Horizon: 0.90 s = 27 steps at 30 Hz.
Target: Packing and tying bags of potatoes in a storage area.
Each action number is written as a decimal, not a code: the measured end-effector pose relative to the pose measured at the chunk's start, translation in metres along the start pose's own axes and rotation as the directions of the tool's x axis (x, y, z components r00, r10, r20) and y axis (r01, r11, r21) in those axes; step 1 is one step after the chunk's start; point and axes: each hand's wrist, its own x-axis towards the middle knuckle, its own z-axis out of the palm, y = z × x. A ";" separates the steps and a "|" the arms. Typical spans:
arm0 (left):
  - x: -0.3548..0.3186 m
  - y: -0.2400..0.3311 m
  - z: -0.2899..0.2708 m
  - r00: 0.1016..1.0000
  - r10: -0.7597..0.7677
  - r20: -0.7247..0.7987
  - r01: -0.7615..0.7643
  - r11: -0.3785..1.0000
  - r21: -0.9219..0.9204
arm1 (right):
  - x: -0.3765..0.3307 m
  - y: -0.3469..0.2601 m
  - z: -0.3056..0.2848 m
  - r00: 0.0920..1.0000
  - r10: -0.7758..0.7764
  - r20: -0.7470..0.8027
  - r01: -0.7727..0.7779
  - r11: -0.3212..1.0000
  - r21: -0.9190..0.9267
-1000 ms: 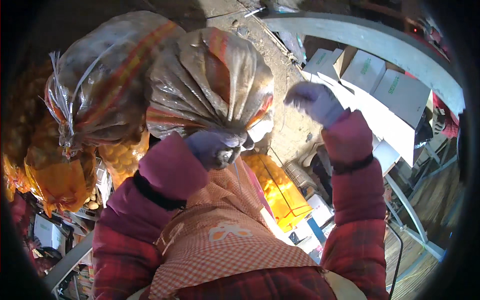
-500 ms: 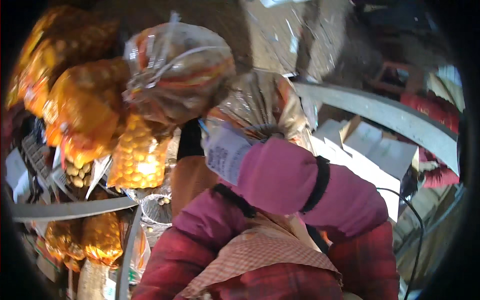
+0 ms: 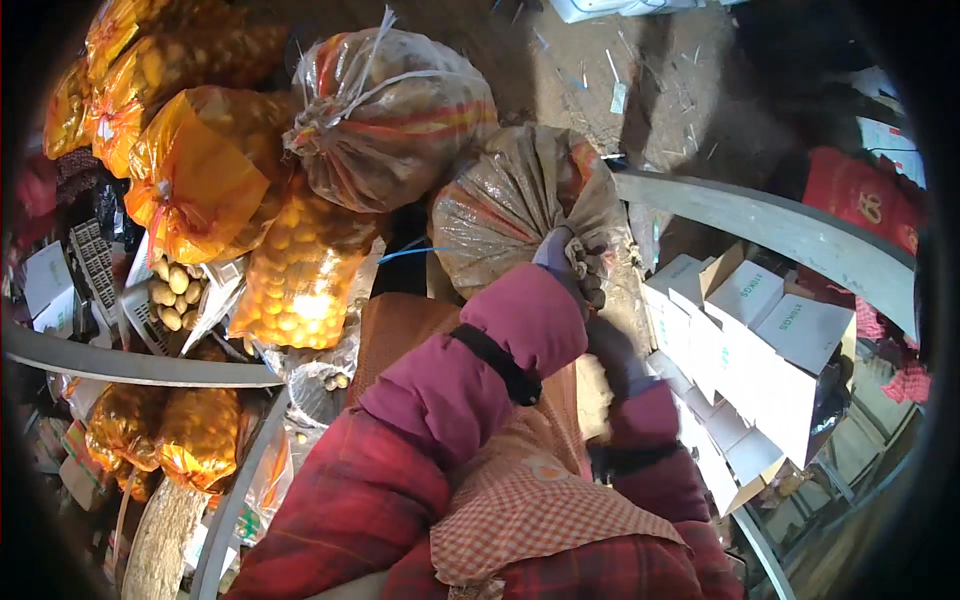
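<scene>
One clear sack [image 3: 510, 205], brownish, red-striped, neck bunched under left hand [image 3: 556, 252].

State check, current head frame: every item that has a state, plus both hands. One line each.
Clear plastic sack with red stripes: neck bunched shut, gripped.
Second clear striped sack: tied shut with white string, resting on pile.
Orange mesh bags of produce: full, closed.
White cardboard boxes: flaps open.
Left hand: gloved, closed on sack neck.
Right hand: gloved, grip unclear.

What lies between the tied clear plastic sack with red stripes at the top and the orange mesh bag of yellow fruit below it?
Nothing: in the head view the tied clear plastic sack rests directly against the orange mesh bag.
</scene>
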 end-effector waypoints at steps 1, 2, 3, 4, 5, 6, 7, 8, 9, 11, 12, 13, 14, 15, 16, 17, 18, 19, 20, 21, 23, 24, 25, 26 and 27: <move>0.000 0.001 0.002 0.999 0.027 -0.035 -0.026 0.999 0.019 | 0.010 0.041 0.030 0.988 0.077 0.135 -0.077 0.997 -0.004; -0.001 0.002 0.004 1.000 0.022 -0.020 -0.021 0.999 0.038 | 0.011 0.075 0.071 0.961 0.134 0.242 -0.135 0.991 -0.009; -0.002 0.003 0.006 0.999 -0.018 -0.039 0.019 0.999 0.031 | 0.006 0.097 0.115 0.932 0.149 0.330 -0.157 0.988 -0.003; -0.004 0.004 0.008 0.995 -0.055 -0.082 0.057 0.998 0.014 | -0.008 0.111 0.166 0.896 0.159 0.414 -0.176 0.984 0.004; -0.006 0.005 0.009 0.991 -0.087 -0.103 0.088 0.996 0.000 | -0.025 0.114 0.210 0.863 0.158 0.480 -0.193 0.981 0.025; -0.009 0.006 0.009 0.986 -0.101 -0.135 0.101 0.995 -0.010 | -0.044 0.110 0.251 0.833 0.157 0.531 -0.213 0.976 0.047; -0.011 0.008 0.010 0.988 -0.103 -0.113 0.108 0.993 0.039 | -0.062 0.101 0.285 0.808 0.154 0.569 -0.237 0.968 0.076; -0.014 0.009 0.010 0.989 -0.105 -0.103 0.112 0.991 0.067 | -0.074 0.090 0.309 0.796 0.151 0.587 -0.265 0.958 0.114; -0.018 0.012 0.009 0.987 -0.128 -0.095 0.135 0.988 0.077 | -0.078 0.078 0.324 0.796 0.147 0.587 -0.289 0.944 0.157; -0.025 0.019 0.007 0.981 -0.185 -0.053 0.189 0.978 0.094 | -0.063 0.063 0.326 0.825 0.152 0.544 -0.336 0.906 0.257; -0.027 0.024 0.007 0.973 -0.230 -0.022 0.231 0.968 0.094 | -0.046 0.059 0.315 0.845 0.164 0.509 -0.366 0.870 0.329; -0.030 0.027 0.007 0.963 -0.268 -0.002 0.267 0.958 0.106 | -0.027 0.059 0.299 0.862 0.174 0.475 -0.388 0.830 0.400; -0.031 0.031 0.006 0.951 -0.308 0.020 0.304 0.947 0.108 | -0.008 0.059 0.279 0.875 0.189 0.445 -0.408 0.782 0.472; -0.030 0.034 0.006 0.934 -0.353 0.044 0.347 0.932 0.105 | 0.009 0.061 0.256 0.886 0.208 0.415 -0.424 0.728 0.539; -0.028 0.037 0.005 0.914 -0.401 0.066 0.395 0.914 0.094 | 0.022 0.061 0.231 0.892 0.221 0.395 -0.431 0.683 0.590; -0.026 0.039 0.004 0.892 -0.443 0.087 0.437 0.896 0.082 | 0.028 0.058 0.206 0.894 0.232 0.383 -0.436 0.643 0.629; -0.023 0.040 0.002 0.871 -0.481 0.100 0.476 0.877 0.072 | 0.030 0.051 0.179 0.896 0.232 0.378 -0.436 0.616 0.656; -0.022 0.041 0.001 0.853 -0.508 0.119 0.505 0.861 0.062 | 0.026 0.040 0.152 0.898 0.226 0.377 -0.433 0.606 0.668; -0.021 0.041 -0.001 0.826 -0.546 0.135 0.547 0.836 0.036 | 0.018 0.024 0.126 0.899 0.224 0.376 -0.430 0.611 0.664; -0.021 0.041 -0.004 0.811 -0.560 0.170 0.559 0.827 0.060 | 0.011 0.004 0.098 0.906 0.218 0.363 -0.413 0.645 0.643; -0.022 0.043 -0.009 0.762 -0.591 0.265 0.568 0.807 0.164 | 0.002 -0.040 0.048 0.943 0.166 0.290 -0.291 0.833 0.471; -0.024 0.044 -0.012 0.798 -0.561 0.220 0.532 0.828 0.178 | 0.001 -0.060 0.028 0.955 0.181 0.236 -0.242 0.935 0.258; -0.024 0.047 -0.015 0.831 -0.531 0.166 0.494 0.842 0.218 | 0.005 -0.078 0.009 0.980 -0.008 0.198 0.000 0.999 0.043; -0.027 0.048 -0.018 0.865 -0.490 0.111 0.452 0.855 0.253 | 0.008 -0.092 -0.004 0.967 -0.150 0.205 0.195 0.956 -0.220; -0.026 0.052 -0.021 0.846 -0.514 0.140 0.446 0.827 0.341 | 0.013 -0.103 -0.014 0.890 -0.378 0.255 0.456 0.731 -0.508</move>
